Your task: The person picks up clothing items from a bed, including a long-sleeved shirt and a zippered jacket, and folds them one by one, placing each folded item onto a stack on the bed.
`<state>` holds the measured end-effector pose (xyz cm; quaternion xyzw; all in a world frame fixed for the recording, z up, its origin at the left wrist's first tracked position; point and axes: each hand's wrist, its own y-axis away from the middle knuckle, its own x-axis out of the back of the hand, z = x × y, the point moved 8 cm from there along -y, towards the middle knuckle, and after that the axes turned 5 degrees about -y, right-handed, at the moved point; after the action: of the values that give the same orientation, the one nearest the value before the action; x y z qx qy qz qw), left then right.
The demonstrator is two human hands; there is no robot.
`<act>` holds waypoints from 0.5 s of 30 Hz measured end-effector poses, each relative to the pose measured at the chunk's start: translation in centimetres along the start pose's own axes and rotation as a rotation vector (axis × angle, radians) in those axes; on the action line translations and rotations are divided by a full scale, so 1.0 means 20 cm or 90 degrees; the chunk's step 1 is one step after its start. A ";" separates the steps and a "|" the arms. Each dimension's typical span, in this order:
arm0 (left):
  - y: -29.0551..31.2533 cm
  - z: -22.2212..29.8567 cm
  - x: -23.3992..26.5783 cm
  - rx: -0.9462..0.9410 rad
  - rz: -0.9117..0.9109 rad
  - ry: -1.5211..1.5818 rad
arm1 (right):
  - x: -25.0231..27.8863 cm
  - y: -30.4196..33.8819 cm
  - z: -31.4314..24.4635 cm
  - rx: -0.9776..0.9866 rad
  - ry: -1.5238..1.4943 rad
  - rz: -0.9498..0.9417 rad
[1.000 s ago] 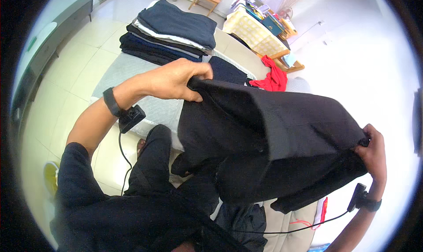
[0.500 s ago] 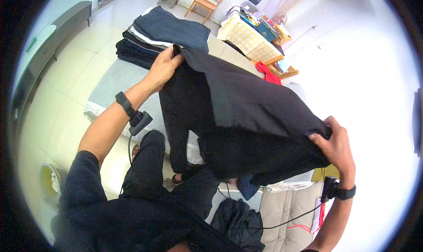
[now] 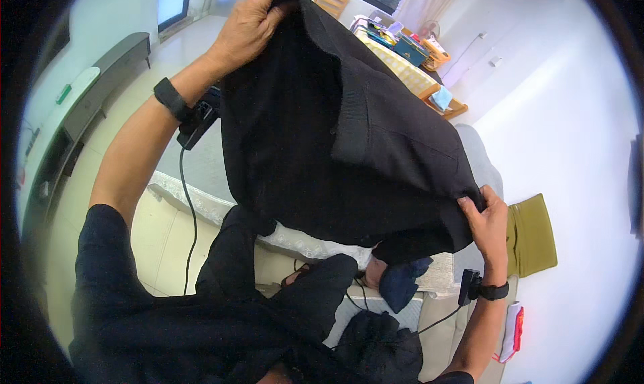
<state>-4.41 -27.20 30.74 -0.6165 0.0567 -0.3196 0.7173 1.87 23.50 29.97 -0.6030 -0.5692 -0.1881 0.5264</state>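
A large black garment [image 3: 409,139] with a ribbed band [image 3: 353,126] along one edge is stretched out in the air in front of me. At its upper left corner my left hand [image 3: 249,28] is closed on the cloth, raised high near the top of the view. My right hand [image 3: 488,224] pinches the lower right corner, thumb on top. Between the hands the opening gapes, its dark inside facing me, and the near side sags toward my knees. Below the right part lies a navy cloth [image 3: 404,285]. Whether the garment has sleeves or legs is hidden.
A grey-covered low surface with a lace edge [image 3: 194,197] stands beneath the garment. To the right are an olive cushion [image 3: 533,235] and a beige seat; a dark bundle [image 3: 381,344] lies beside me. A long grey cabinet [image 3: 100,89] lines the left. Cables [image 3: 191,230] hang from both wrist straps.
Both hands still grip the garment. My left hand has risen, and the right has shifted left and slightly down. The opening gapes wider, and the folded clothes pile is now hidden behind the garment.
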 end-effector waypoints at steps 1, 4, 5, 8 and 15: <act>-0.01 0.01 0.01 -0.023 -0.017 0.054 | 0.02 0.00 0.05 0.005 -0.023 0.007; 0.00 0.11 0.02 -0.056 -0.055 0.062 | -0.04 0.01 0.16 -0.028 -0.147 -0.041; 0.01 0.13 0.02 -0.063 -0.062 0.028 | -0.07 0.01 0.18 -0.024 -0.193 -0.058; 0.08 0.10 -0.02 -0.016 -0.164 0.024 | -0.16 0.02 0.16 -0.041 -0.078 -0.087; 0.16 0.10 -0.01 -0.016 -0.182 0.049 | -0.32 0.14 0.21 -0.018 -0.210 -0.089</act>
<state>-2.40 -25.21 28.08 -0.6143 0.0001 -0.4412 0.6542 1.00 24.49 21.91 -0.5922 -0.6854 -0.1306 0.4030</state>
